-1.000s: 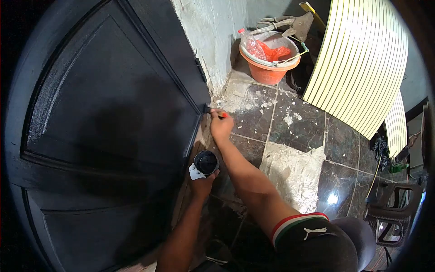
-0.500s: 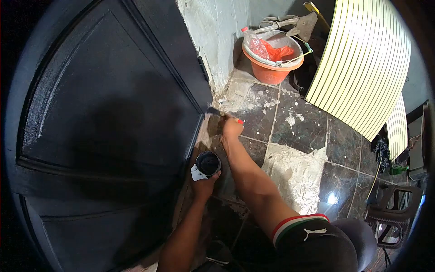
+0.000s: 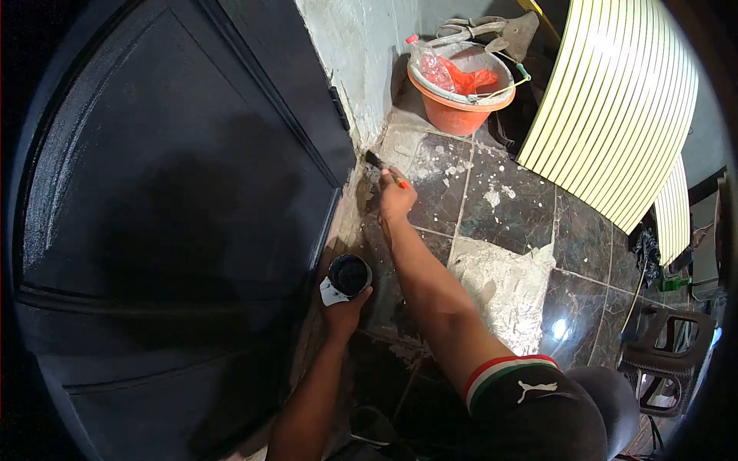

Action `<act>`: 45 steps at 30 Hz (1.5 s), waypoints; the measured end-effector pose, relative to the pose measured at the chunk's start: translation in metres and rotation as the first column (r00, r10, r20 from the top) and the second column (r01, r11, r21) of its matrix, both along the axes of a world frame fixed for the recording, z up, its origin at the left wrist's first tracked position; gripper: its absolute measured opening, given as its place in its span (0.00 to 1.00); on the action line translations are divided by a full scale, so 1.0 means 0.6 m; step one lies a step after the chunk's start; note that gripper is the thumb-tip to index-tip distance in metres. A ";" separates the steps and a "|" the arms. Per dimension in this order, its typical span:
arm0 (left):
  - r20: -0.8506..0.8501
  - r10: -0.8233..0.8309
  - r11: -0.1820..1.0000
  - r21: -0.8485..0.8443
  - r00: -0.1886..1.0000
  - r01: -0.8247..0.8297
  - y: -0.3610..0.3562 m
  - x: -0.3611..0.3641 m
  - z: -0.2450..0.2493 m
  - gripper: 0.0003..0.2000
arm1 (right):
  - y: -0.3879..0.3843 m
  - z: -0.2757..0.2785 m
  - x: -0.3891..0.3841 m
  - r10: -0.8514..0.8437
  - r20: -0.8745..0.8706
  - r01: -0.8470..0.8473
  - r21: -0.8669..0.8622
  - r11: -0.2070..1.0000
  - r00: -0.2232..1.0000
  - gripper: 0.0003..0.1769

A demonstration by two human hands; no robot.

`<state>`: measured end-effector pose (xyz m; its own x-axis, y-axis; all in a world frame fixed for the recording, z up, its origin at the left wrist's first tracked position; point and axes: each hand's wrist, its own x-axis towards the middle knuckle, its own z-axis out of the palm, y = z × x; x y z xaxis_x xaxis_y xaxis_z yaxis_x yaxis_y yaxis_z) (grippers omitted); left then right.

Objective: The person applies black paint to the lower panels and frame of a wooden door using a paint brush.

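My right hand (image 3: 397, 198) is closed round the handle of a paintbrush (image 3: 374, 159). Its dark bristles point toward the foot of the wall, just beyond the door's hinge edge. In my left hand (image 3: 345, 310) is a small paint can (image 3: 350, 274) with black paint inside and a white label on its side. The can is held close to the lower part of the black panelled door (image 3: 177, 192), which fills the left of the view. A hinge (image 3: 340, 107) shows on the door's edge above the brush.
An orange bucket (image 3: 457, 119) with a plastic bottle and red plastic in it stands by the rough grey wall (image 3: 346, 61). Striped cream panels (image 3: 607, 107) lean at the right. A whitish sheet (image 3: 503, 296) lies on the dark tiles, near a brown stool (image 3: 665, 357).
My right hand has moved up and away from the door's lower corner, bringing the brush toward the wall's foot. My left hand with the can has shifted only slightly.
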<state>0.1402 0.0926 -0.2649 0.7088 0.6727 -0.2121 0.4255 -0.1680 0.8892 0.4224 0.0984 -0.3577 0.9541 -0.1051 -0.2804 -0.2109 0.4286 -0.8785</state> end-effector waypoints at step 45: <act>-0.022 -0.043 0.999 -0.016 0.999 0.043 0.005 -0.040 -0.020 0.37 | -0.020 0.024 -0.074 0.381 -0.126 -0.282 0.472 0.835 0.916 0.18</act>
<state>0.1159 0.0954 -0.2769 0.7320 0.6381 -0.2386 0.4380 -0.1724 0.8823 0.3780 0.0863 -0.3432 0.8237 0.3865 -0.4149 -0.5647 0.6260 -0.5379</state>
